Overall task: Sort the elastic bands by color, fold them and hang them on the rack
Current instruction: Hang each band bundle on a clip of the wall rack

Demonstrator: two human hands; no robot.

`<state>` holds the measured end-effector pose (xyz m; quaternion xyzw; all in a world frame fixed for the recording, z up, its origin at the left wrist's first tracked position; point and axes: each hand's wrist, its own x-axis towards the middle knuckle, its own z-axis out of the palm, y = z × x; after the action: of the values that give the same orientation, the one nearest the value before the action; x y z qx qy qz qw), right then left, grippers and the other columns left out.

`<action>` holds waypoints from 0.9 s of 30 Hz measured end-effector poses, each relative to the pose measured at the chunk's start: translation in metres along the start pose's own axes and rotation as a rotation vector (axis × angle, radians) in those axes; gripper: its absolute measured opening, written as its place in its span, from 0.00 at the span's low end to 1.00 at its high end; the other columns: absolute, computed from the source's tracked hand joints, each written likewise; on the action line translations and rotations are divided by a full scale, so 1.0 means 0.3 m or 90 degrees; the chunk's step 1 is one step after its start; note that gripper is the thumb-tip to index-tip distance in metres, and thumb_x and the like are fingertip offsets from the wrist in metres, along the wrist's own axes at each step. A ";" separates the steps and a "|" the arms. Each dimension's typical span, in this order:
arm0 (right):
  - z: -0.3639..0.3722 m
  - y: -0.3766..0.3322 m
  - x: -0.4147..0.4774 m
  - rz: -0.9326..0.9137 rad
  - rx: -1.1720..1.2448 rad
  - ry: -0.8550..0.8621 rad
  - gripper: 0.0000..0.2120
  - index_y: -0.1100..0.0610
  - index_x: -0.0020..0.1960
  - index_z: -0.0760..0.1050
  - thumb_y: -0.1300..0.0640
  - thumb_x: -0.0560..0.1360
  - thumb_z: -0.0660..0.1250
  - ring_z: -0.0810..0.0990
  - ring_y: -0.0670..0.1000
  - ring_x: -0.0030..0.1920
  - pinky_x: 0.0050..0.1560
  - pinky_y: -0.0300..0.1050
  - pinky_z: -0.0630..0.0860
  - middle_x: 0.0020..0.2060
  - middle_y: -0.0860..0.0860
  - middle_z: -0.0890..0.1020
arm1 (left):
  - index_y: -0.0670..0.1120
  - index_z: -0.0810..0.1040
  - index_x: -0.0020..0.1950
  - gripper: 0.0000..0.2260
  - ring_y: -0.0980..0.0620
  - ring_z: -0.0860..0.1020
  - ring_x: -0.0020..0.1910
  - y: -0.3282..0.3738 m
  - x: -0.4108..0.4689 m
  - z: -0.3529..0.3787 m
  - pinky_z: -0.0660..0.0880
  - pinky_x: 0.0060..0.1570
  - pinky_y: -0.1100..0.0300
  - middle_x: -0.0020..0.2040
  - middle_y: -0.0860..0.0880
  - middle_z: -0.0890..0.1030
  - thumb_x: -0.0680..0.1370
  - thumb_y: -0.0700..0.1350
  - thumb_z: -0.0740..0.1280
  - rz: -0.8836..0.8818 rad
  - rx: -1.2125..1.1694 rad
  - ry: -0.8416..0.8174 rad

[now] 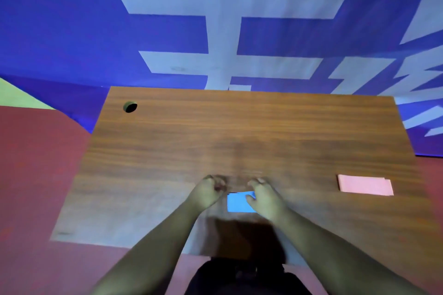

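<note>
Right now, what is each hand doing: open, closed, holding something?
Left hand: fingers curled, beside the blue band; whether it holds anything cannot be told.
Right hand: grips the blue band's right end.

Both bare forearms reached forward, angling in toward each other, wrists straight. The left hand [209, 190] sat just left of the blue band [239, 203], fingers curled into a loose fist; blur hid whether it pinched anything. The right hand [263, 196] was at the band's right end, thumb laid on it, fingers curled past its far edge.
</note>
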<state>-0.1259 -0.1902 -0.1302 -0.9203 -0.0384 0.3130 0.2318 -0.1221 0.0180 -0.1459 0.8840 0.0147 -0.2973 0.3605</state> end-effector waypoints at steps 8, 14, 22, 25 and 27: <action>0.161 -0.013 0.028 -0.028 -0.054 -0.005 0.26 0.49 0.74 0.66 0.50 0.76 0.64 0.56 0.54 0.76 0.73 0.47 0.63 0.70 0.55 0.65 | 0.42 0.83 0.55 0.19 0.48 0.78 0.56 -0.079 0.019 0.129 0.68 0.58 0.70 0.56 0.44 0.81 0.66 0.43 0.65 0.027 -0.032 -0.030; 0.206 -0.010 0.049 -0.006 -0.069 0.046 0.22 0.50 0.70 0.70 0.51 0.76 0.65 0.60 0.56 0.73 0.71 0.47 0.61 0.67 0.55 0.66 | 0.45 0.81 0.56 0.17 0.49 0.78 0.53 -0.090 0.050 0.151 0.71 0.58 0.67 0.55 0.46 0.78 0.68 0.37 0.68 0.059 -0.029 -0.016; 0.198 -0.015 0.039 -0.042 -0.042 0.071 0.19 0.46 0.62 0.76 0.47 0.72 0.68 0.65 0.51 0.66 0.62 0.45 0.61 0.63 0.48 0.69 | 0.47 0.79 0.47 0.10 0.44 0.76 0.57 -0.088 0.061 0.171 0.74 0.61 0.55 0.54 0.47 0.73 0.67 0.39 0.66 0.063 -0.032 -0.032; 0.156 -0.008 0.035 -0.055 0.014 0.047 0.13 0.47 0.57 0.80 0.48 0.73 0.70 0.66 0.49 0.66 0.65 0.42 0.61 0.62 0.46 0.69 | 0.49 0.80 0.45 0.07 0.47 0.76 0.56 -0.081 0.062 0.157 0.74 0.60 0.55 0.53 0.48 0.73 0.68 0.41 0.71 0.079 -0.046 -0.022; 0.116 0.000 0.032 -0.079 0.027 0.054 0.11 0.49 0.54 0.81 0.50 0.72 0.71 0.69 0.49 0.64 0.65 0.41 0.63 0.61 0.47 0.71 | 0.47 0.81 0.45 0.07 0.50 0.74 0.52 -0.064 0.064 0.133 0.72 0.59 0.61 0.50 0.50 0.72 0.69 0.39 0.73 0.092 -0.048 -0.013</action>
<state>-0.1389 -0.1742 -0.1597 -0.9233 -0.0789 0.2597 0.2718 -0.1315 0.0029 -0.1908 0.8653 -0.0420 -0.2790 0.4143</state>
